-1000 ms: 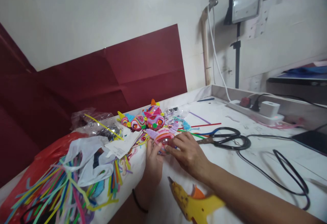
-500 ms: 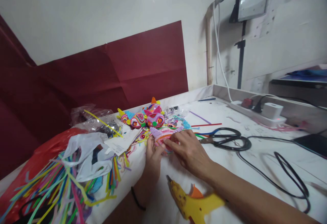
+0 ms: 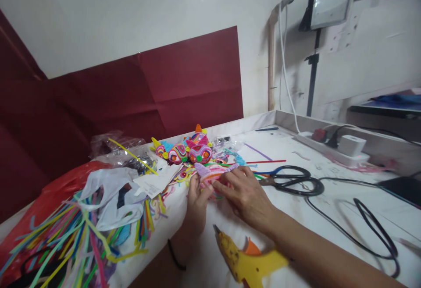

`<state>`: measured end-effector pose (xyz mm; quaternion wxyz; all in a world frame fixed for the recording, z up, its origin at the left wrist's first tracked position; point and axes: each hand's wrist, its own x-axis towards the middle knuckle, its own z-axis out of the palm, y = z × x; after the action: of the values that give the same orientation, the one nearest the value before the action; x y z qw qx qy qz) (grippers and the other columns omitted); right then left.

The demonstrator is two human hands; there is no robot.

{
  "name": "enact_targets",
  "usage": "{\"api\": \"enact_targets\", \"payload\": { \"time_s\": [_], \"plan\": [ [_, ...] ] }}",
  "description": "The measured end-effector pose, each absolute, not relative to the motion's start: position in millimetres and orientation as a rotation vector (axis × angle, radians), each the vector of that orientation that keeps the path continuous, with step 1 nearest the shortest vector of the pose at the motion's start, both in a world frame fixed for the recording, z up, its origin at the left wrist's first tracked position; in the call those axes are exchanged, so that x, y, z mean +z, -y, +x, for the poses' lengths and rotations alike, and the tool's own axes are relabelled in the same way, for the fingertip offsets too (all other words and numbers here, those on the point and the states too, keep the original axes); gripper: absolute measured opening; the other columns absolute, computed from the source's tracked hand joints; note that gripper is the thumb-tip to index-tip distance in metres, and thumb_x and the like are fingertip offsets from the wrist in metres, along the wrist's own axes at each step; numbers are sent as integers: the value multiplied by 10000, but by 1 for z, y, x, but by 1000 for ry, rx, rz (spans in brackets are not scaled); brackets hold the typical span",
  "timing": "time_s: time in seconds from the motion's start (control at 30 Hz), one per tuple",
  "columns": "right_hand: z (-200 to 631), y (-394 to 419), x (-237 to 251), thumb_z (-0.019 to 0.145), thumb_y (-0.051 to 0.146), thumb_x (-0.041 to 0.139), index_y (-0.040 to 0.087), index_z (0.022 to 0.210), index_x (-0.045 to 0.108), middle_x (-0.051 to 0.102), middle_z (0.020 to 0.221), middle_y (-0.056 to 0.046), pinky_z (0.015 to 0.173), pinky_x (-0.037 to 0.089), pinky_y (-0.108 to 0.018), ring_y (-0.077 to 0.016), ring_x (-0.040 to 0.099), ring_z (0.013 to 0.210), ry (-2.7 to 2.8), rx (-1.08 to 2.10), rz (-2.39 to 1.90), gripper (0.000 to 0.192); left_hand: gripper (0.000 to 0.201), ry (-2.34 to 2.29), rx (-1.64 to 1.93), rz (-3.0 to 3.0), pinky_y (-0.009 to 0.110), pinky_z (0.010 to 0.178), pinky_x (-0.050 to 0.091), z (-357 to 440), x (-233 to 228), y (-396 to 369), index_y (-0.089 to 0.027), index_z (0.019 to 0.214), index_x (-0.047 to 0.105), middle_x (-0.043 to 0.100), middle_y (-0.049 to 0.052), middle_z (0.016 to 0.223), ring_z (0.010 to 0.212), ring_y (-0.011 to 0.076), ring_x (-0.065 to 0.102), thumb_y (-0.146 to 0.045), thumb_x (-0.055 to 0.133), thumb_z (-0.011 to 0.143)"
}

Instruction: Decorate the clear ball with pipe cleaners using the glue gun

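Between my hands is a pink and purple pipe-cleaner animal head (image 3: 210, 171) with pointed lilac ears and an orange stripe. My left hand (image 3: 198, 200) grips its left side, thumb in front. From the right, my right hand (image 3: 245, 191) closes on it with fingertips pressed to its front; its lower part is hidden by the fingers. Just behind stand finished-looking colourful animal heads (image 3: 199, 151) with orange eyes. A yellow glue gun (image 3: 243, 259) lies on the table below my hands, nozzle pointing up and left. Black-handled scissors (image 3: 296, 180) rest right of my right hand.
Many loose pipe cleaners (image 3: 69, 240) spread at left over a red plastic bag (image 3: 62, 189), beside a white plastic bag (image 3: 107, 200). A power strip (image 3: 332, 147) sits at the right edge. A black cable (image 3: 348, 231) loops across the right side. A lamp (image 3: 332, 1) stands behind.
The view has shifted slightly. Both hands stay on the pipe-cleaner head with almost no movement; a bit more of its top now shows.
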<state>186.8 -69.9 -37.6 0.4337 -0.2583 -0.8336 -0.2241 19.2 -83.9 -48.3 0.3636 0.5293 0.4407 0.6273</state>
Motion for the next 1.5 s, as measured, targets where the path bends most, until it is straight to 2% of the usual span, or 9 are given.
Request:
{"api": "enact_targets", "payload": {
  "time_s": [0.23, 0.33, 0.53, 0.73, 1.07, 1.27, 1.5],
  "plan": [
    [187, 73, -32, 923, 97, 530, 158, 1062, 663, 643, 858, -59, 803, 309, -416, -228, 473, 781, 2146, -672, -646, 201, 402, -949, 1589, 1265, 398, 957, 542, 25, -45, 84, -230, 1153, 619, 702, 79, 1137, 1112, 277, 662, -246, 665, 754],
    [188, 71, -30, 931, 111, 527, 165, 1082, 655, 658, 883, -61, 799, 309, -421, -232, 482, 786, 2184, -648, -642, 205, 450, -914, 1605, 1220, 384, 949, 539, 27, -47, 82, -231, 1194, 588, 691, 81, 1184, 1124, 271, 656, -256, 672, 752],
    [190, 66, -28, 969, 148, 497, 187, 1136, 648, 683, 905, -61, 816, 315, -432, -236, 511, 801, 2236, -642, -594, 228, 491, -928, 1591, 1147, 371, 957, 516, 24, -52, 79, -219, 1208, 555, 678, 80, 1213, 1119, 260, 648, -234, 686, 736],
    [195, 61, -21, 940, 148, 573, 176, 1145, 643, 690, 901, -51, 819, 321, -428, -232, 539, 805, 2363, -645, -540, 218, 446, -883, 1577, 1188, 313, 877, 512, 21, -57, 77, -215, 1182, 549, 684, 55, 1148, 1039, 216, 650, -211, 689, 758],
    [201, 47, 7, 1016, 149, 477, 164, 1007, 685, 673, 829, -32, 804, 326, -419, -205, 525, 732, 2540, -841, -245, 208, 455, -940, 1598, 1195, 286, 799, 506, 19, -58, 75, -196, 1162, 567, 681, 38, 1057, 943, 198, 653, -192, 692, 724],
    [193, 38, 27, 1030, 195, 501, 172, 859, 683, 662, 790, -13, 799, 328, -390, -184, 537, 725, 2632, -876, -64, 251, 476, -939, 1616, 1174, 282, 829, 495, 21, -57, 75, -206, 1147, 574, 678, 33, 1065, 957, 192, 640, -180, 690, 686],
    [179, 31, 45, 1029, 211, 512, 214, 777, 691, 689, 812, -15, 730, 316, -372, -181, 549, 735, 2712, -1009, 146, 308, 475, -955, 1635, 1163, 276, 813, 502, 21, -55, 75, -216, 1110, 580, 668, 33, 1076, 1006, 207, 625, -175, 668, 645]
  ]
}}
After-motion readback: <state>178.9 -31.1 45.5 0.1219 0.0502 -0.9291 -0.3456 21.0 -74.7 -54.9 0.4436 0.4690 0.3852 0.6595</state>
